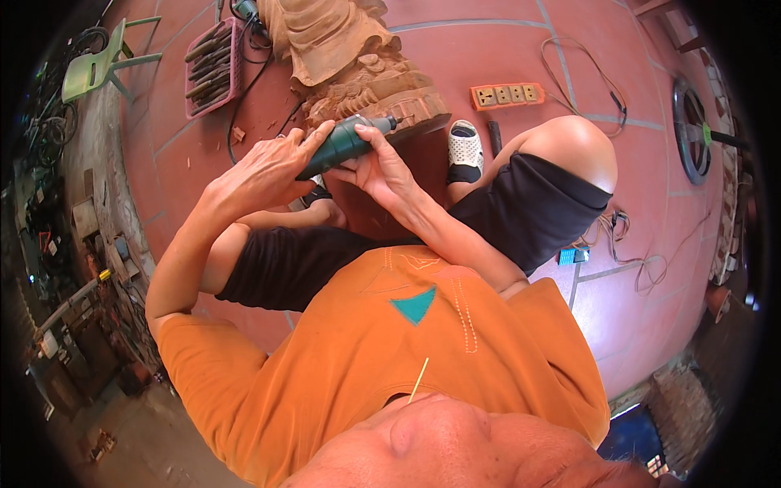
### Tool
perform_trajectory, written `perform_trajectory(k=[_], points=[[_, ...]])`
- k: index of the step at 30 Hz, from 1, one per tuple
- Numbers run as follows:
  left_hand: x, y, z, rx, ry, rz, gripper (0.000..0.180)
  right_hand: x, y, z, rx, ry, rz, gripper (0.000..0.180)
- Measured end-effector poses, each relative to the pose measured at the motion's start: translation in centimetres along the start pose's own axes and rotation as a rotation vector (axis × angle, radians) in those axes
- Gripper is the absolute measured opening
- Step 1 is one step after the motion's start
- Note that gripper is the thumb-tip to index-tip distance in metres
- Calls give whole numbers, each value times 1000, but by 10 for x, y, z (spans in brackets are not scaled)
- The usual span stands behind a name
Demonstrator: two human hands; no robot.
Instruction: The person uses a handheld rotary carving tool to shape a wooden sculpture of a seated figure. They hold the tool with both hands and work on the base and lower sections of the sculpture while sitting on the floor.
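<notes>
A dark green die grinder (338, 150) lies across both my hands, its narrow nose pointing right. My left hand (272, 167) is closed over its rear part, fingers laid along the body. From below, my right hand (382, 171) grips it near the front, with the thumb up by the nose. The thin bit at its tip is close to the lower edge of a carved wooden sculpture (358, 57); whether it touches the wood I cannot tell. The carving has folds and rough relief at its base, and stands between and beyond my feet.
A pink basket (237, 69) of carving tools stands at the far left, beside a green chair (96, 69). An orange power strip (507, 96) lies right of the carving. Loose cords (618, 102) trail over the red tiles, and a round black-rimmed object (690, 134) is at the right.
</notes>
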State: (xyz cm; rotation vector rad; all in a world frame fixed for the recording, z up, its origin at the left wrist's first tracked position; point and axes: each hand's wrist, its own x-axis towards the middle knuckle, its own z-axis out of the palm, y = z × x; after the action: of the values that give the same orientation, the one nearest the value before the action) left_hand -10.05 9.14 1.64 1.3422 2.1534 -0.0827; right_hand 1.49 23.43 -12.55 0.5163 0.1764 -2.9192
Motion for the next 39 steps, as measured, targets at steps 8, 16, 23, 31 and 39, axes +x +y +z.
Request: perform_trajectory(k=[8,16,23,31,39], points=[[-14,0,0,-59,-24,-65,97,-1,11,3,-10,-16,57,40],[-25,-6,2,-51,-27,-127,99,11,19,3,-37,-16,113,41],[-34,-17,1,-80,50,-135,88,25,25,13,-38,-21,115,40],[-35,-32,-5,5,210,-81,85,58,22,22,-44,-67,31,39],[-33,-18,-1,112,245,-83,77,59,21,13,-6,-92,58,40]])
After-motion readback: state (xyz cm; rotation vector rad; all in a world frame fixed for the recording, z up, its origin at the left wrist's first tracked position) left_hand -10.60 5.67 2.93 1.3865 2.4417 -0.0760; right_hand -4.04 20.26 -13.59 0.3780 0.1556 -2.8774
